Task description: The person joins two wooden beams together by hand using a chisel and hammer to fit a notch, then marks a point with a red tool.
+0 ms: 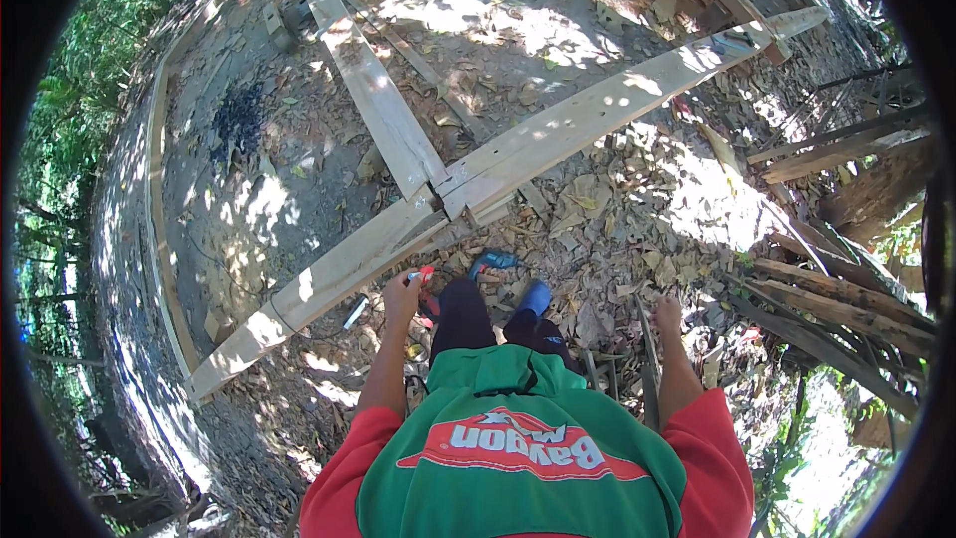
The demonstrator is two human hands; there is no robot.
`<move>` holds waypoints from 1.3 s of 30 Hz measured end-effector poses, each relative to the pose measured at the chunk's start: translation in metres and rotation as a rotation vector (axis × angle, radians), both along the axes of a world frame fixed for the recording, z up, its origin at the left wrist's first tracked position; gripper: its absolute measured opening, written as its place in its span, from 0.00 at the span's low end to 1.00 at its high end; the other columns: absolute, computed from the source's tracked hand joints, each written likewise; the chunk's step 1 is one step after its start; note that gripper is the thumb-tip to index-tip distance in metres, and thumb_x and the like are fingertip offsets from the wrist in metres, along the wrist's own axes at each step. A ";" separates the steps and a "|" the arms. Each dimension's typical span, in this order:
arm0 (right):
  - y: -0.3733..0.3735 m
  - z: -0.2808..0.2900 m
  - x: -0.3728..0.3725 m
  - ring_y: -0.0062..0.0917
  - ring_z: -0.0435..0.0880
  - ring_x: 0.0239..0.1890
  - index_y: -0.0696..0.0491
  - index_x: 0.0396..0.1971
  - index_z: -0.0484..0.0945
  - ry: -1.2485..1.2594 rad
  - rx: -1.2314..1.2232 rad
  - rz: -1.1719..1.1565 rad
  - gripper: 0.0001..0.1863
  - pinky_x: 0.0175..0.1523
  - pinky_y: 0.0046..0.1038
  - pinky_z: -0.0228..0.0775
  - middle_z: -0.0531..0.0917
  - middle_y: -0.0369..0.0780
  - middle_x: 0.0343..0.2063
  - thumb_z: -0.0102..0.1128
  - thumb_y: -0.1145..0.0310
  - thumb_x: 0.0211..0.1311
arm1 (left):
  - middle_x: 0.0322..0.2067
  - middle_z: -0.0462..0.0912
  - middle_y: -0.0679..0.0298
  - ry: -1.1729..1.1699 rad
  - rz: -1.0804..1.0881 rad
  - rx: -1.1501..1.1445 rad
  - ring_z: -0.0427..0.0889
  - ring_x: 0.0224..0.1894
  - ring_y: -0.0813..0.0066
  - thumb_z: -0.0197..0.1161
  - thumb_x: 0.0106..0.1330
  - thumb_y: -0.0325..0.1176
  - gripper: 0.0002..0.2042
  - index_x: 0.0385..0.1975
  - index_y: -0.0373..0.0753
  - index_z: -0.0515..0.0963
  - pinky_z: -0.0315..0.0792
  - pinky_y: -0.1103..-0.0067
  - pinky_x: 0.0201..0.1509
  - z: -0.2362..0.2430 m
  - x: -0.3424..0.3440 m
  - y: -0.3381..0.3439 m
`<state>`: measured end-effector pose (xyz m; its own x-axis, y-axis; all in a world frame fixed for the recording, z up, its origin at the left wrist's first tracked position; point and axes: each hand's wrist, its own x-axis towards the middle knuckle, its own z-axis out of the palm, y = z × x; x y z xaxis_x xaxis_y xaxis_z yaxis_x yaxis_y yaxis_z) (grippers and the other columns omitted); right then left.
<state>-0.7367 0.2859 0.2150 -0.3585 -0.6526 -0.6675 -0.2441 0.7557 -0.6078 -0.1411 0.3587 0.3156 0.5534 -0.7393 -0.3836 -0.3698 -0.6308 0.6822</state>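
My left hand [401, 301] is closed on a small red and white object [425, 273], whose kind I cannot make out. It is beside the near edge of a long wooden beam [334, 264]. My right hand [666, 313] hangs out to the right over dry leaves, its fingers curled, with nothing visible in them. Ahead of my legs, a teal and black tool [493, 262], perhaps a power drill, lies on the ground. A short white object [355, 314] rests on the leaves left of my left hand.
A second beam [573, 130] meets the first at a notched joint, and a third beam [373, 90] runs away from there. Bent timber [159, 189] lies at far left. Stacked old planks [836, 304] stand at right. My blue shoe [536, 296] is on leaf litter.
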 end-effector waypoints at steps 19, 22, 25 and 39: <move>0.035 0.022 0.057 0.24 0.81 0.17 0.59 0.33 0.82 -0.016 0.301 0.620 0.15 0.20 0.27 0.72 0.81 0.39 0.19 0.58 0.60 0.67 | 0.33 0.86 0.51 -0.093 0.403 0.117 0.85 0.36 0.55 0.64 0.60 0.39 0.15 0.45 0.42 0.85 0.76 0.67 0.42 -0.237 0.056 -0.148; -0.007 0.038 0.050 0.25 0.82 0.19 0.59 0.34 0.82 -0.006 0.450 0.475 0.15 0.21 0.27 0.73 0.82 0.40 0.20 0.57 0.61 0.66 | 0.34 0.86 0.50 -0.115 0.413 0.235 0.85 0.37 0.54 0.65 0.61 0.39 0.15 0.46 0.43 0.85 0.76 0.66 0.43 -0.246 0.047 -0.191; -0.068 0.041 0.035 0.24 0.81 0.18 0.60 0.41 0.79 -0.017 0.613 0.384 0.15 0.21 0.26 0.73 0.82 0.40 0.21 0.57 0.63 0.67 | 0.34 0.86 0.50 -0.149 0.458 0.272 0.85 0.38 0.53 0.65 0.61 0.39 0.15 0.46 0.42 0.84 0.76 0.66 0.43 -0.263 0.048 -0.200; -0.298 0.057 0.215 0.19 0.81 0.22 0.58 0.44 0.80 -0.168 0.417 0.386 0.16 0.29 0.21 0.77 0.82 0.37 0.24 0.58 0.60 0.67 | 0.43 0.83 0.45 -0.113 0.197 0.401 0.82 0.48 0.47 0.67 0.58 0.46 0.22 0.44 0.34 0.80 0.75 0.61 0.51 -0.288 0.090 -0.264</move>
<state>-0.5213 -0.0125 0.2722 -0.0146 -0.3850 -0.9228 -0.4749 0.8149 -0.3324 -0.0506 0.0948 0.0273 0.7233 -0.4213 -0.5471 -0.2747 -0.9025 0.3318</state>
